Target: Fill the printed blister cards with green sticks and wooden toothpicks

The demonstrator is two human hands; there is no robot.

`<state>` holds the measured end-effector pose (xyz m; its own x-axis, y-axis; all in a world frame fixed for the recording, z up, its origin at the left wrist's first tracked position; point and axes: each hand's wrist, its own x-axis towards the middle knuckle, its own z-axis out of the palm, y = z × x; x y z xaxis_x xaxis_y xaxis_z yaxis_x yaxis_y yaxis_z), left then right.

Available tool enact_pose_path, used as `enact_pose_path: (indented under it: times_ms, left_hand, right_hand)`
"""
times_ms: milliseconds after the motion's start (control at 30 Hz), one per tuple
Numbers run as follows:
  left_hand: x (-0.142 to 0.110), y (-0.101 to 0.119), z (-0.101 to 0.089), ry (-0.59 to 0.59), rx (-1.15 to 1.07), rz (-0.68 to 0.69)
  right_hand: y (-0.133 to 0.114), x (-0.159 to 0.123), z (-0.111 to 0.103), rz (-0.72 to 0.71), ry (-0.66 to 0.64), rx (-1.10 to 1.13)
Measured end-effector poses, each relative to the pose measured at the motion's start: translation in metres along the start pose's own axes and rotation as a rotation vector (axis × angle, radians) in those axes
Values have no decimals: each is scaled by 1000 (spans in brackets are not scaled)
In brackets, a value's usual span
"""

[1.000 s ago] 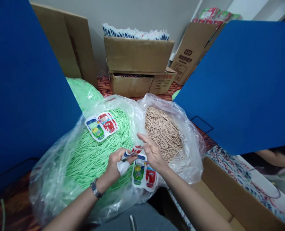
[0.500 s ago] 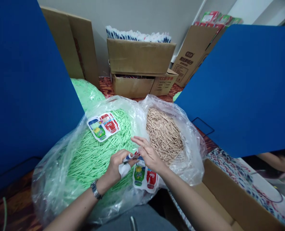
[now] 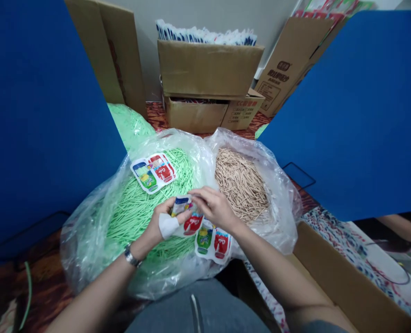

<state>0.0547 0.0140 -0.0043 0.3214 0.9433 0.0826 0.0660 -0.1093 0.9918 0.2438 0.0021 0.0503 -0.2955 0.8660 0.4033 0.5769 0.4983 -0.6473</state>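
Note:
My left hand (image 3: 160, 222), with a white wrap at the thumb, is closed on a small printed pouch (image 3: 193, 225) showing a red cola can shape. My right hand (image 3: 215, 209) has its fingers closed at the pouch's upper right edge; the fingertips partly hide it. Both hands are above a clear plastic bag of thin green sticks (image 3: 132, 208). A similar pouch (image 3: 154, 172) with green and red can shapes lies on those sticks. Another such pouch (image 3: 213, 243) lies just below my right hand. Beside it, a second bag holds light brown sticks (image 3: 240, 185).
Blue panels (image 3: 35, 115) flank both sides. At the back, a cardboard box (image 3: 208, 69) full of white-and-blue packets sits on another box (image 3: 194, 115). An open carton (image 3: 347, 273) stands at lower right, near heaped packets (image 3: 333, 236). Another person's arm (image 3: 402, 227) shows at far right.
The held pouch has turned from edge-on so its printed face shows. My right hand's spread fingers have closed in on its edge. The view has shifted slightly.

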Motion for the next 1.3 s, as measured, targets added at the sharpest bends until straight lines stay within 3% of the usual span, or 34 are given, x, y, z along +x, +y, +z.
enact_pose_path:
  times_ms: [100, 233, 433, 533, 633, 700, 800, 867, 1067, 1300]
  left_hand:
    - [4, 7, -19, 32, 19, -24]
    - [5, 15, -32, 94, 243, 53]
    - [3, 17, -39, 3, 461, 196]
    - [0, 8, -47, 112, 450, 151]
    - [-3, 2, -58, 256, 343, 90]
    - [-4, 3, -64, 323, 286, 51]
    - [-3, 10, -70, 379, 248, 27]
    - [-2, 15, -71, 415, 232, 21]
    - [-5, 14, -72, 413, 214, 36]
    - [-8, 7, -74, 413, 232, 27]
  right_hand:
    - [3, 17, 1, -23, -6, -68]
    - [2, 38, 15, -143, -73, -176]
    - [-1, 47, 37, -273, -82, -305]
    - [-3, 38, 37, -306, -34, -235]
    - [-1, 18, 43, -211, 75, -181]
    - [0, 1, 56, -204, -57, -195]
    - [-3, -17, 84, -263, -493, -293]
    - [-10, -20, 105, -238, -657, -393]
    - [-34, -8, 145, -178, -740, -582]
    - [-35, -8, 159, -246, -741, -582]
